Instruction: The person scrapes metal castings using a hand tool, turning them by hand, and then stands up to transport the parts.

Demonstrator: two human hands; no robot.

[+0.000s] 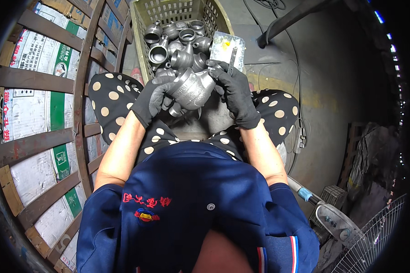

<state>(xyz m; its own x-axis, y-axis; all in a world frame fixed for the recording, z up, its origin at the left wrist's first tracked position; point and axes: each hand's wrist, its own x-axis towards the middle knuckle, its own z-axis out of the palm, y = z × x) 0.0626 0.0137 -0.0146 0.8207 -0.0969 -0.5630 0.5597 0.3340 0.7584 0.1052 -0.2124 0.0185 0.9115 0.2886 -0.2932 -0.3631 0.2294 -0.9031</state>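
A grey metal casting (193,91), round-bodied with short pipe-like necks, is held above my lap. My left hand (152,100), in a black glove, is closed around its left side. My right hand (237,95), also gloved in black, has its fingers at the casting's upper right. A thin dark bar (233,61), perhaps a file, sticks up from the right fingers. Beyond my hands, a yellowish plastic crate (224,22) holds several similar castings (159,54). Against its right side is a pale, flat-looking tray or sheet (221,42) with a yellow spot.
On the left stands a rusty metal frame (36,77) with white and green cartons (36,109) behind its bars. Cables (299,68) run over the floor at right, near a dark metal leg (278,32). A fan (373,241) stands at the lower right.
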